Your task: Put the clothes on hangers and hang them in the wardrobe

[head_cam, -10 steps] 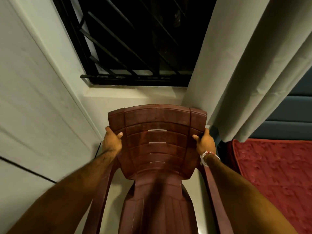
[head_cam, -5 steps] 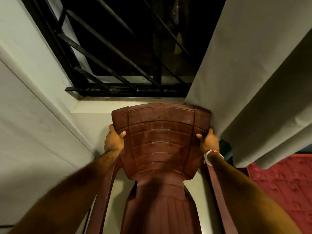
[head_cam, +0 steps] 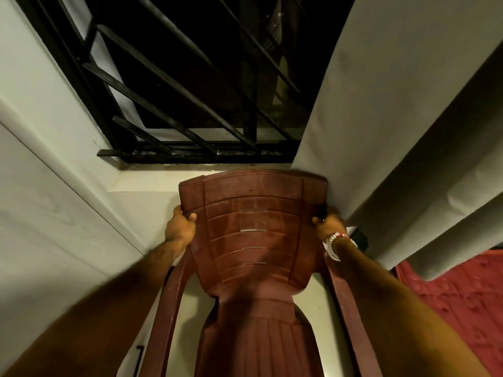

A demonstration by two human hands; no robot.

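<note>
Hands (head_cam: 181,227) (head_cam: 329,225) on chair (head_cam: 253,213) below barred window (head_cam: 190,104)

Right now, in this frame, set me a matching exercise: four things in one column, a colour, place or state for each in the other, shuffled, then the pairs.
Column one:
1 chair
2 curtain
3 window grille
4 quilt

Column two:
A black bars, above the chair back
B red, at lower right
C gripped by left hand and right hand
D pale cloth, hanging at right

Pairs: 1-C, 2-D, 3-A, 4-B
</note>
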